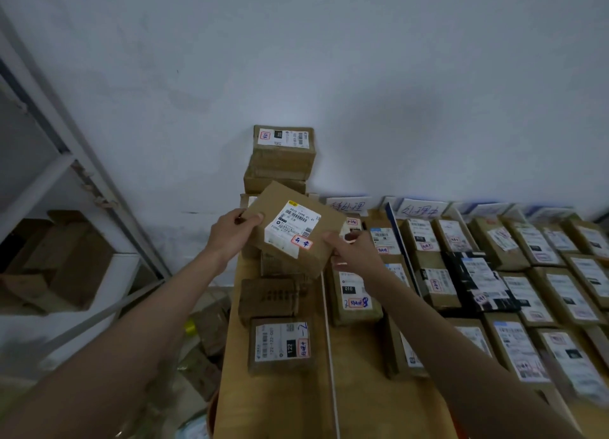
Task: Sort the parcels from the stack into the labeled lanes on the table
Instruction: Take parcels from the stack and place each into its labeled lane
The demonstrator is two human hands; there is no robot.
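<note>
At the far left of the frame a white shelf [49, 181] is seen, and brown boxes [62, 260] are kept inside it. A little left of the middle, the left hand [232, 232] is wrapped around the left corner of a brown parcel [293, 229], with the thumb laid on top and the fingers closed on that corner. The parcel is held up in the air and tilted, above the left side of the bench [286, 399]. A white label [293, 227] with a small red tag is stuck on its top. Behind it, in the middle of the frame, a stack of parcels [281, 156] is piled against the white wall [296, 59]. Lower down, a parcel marked 122 [281, 344] is laid flat on the bench. The right hand [354, 252] is pressed on the right edge of the held parcel, with its fingers closed on it. A thin white line [329, 339] is drawn down the bench just right of the 122 parcel. At the right of the frame, rows of sorted parcels [514, 290] are laid side by side, and paper signs [421, 209] are stood up at the back by the wall.
</note>
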